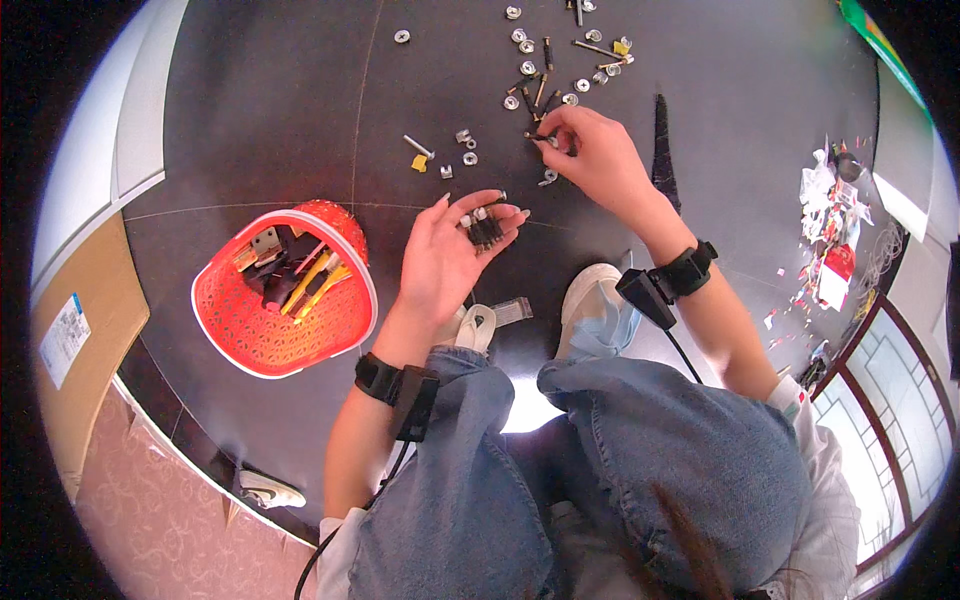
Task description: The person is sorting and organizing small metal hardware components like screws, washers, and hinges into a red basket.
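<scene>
My left hand (442, 255) is turned palm up above the dark floor. Its curled fingers cradle several black furniture cam bolts (484, 229) with pale tips. Farther forward, my right hand (596, 154) pinches a dark cam bolt (538, 138) between thumb and fingertips; its other end is partly hidden by the fingers. Just beyond that hand lie more bolts (547, 54) and round silver cam lock nuts (528, 68). A smaller group of cam nuts (469, 159) sits left of it, beside a silver screw (417, 145) and a yellow scrap (419, 163).
An orange-red plastic basket (225, 330) at left holds hinges, dark pieces and yellow-handled items. A black strip (661, 150) lies right of my right hand. Litter (829, 217) is heaped at far right. A cardboard box (97, 300) and a sneaker (270, 491) are at left.
</scene>
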{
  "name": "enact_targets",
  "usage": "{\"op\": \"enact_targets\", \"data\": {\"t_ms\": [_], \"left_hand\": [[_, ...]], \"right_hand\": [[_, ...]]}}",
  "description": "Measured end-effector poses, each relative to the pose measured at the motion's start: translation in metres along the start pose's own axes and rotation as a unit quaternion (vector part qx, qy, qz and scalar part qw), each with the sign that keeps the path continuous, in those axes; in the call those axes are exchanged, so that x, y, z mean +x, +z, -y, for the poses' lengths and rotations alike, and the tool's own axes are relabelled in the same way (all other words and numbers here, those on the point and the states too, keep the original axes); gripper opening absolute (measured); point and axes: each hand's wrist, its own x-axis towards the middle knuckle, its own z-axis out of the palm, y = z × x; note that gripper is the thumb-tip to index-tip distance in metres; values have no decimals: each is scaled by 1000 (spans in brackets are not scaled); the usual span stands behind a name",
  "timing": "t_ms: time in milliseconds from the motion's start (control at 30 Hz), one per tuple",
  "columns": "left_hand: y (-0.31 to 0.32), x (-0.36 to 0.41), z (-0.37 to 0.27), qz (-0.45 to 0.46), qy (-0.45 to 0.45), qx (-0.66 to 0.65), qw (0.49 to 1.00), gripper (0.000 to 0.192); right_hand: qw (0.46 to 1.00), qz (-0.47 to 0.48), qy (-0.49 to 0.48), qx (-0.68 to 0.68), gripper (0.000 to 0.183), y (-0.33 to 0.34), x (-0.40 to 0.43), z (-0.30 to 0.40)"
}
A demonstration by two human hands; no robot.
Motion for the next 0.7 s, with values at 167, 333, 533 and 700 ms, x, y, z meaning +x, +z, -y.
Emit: {"op": "enact_targets", "data": {"t_ms": [167, 333, 533, 700], "left_hand": [[2, 0, 0, -21, 1, 11, 1000, 48], [-2, 1, 2, -41, 7, 12, 999, 46], [-6, 1, 4, -35, 7, 44, 998, 47], [1, 0, 3, -47, 26, 64, 997, 48]], "right_hand": [[987, 3, 31, 160, 21, -2, -11, 17], [970, 130, 16, 205, 25, 14, -31, 39], [981, 134, 10, 140, 25, 34, -39, 50], [982, 119, 20, 144, 27, 33, -38, 53]]}}
